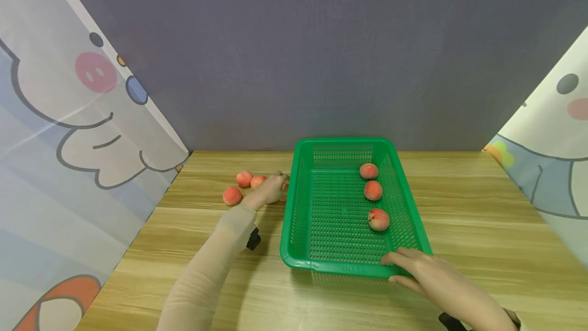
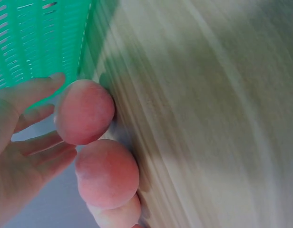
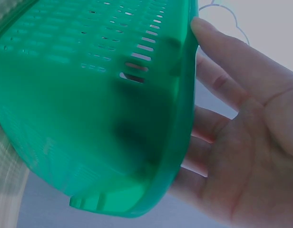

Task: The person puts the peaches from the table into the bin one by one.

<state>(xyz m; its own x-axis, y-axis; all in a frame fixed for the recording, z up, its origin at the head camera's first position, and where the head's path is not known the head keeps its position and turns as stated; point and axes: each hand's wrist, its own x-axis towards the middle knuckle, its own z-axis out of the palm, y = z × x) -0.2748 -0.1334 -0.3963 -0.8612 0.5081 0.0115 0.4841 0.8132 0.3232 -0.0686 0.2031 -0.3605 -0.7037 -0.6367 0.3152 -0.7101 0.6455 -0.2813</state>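
Note:
My left hand [image 1: 272, 188] reaches down beside the left wall of a green plastic basket [image 1: 351, 268]. In the left wrist view its thumb and fingers [image 2: 39, 88] spread around a peach [image 2: 84, 111] on the table, without a clear pinch on it. Another peach [image 2: 108, 173] lies against that one, with more of them behind. My right hand [image 1: 420, 269] grips the basket's near right corner, with the thumb and fingers on either side of the rim [image 3: 184, 109]. Inside the basket, three peaches [image 1: 373, 190] lie in a loose row along the right side.
Left of the basket, more peaches [image 1: 231, 196] lie on the wooden table [image 1: 478, 218]. A grey panel [image 1: 294, 55] rises at the table's back edge. Cartoon-printed sheets [image 1: 55, 157] stand along both sides.

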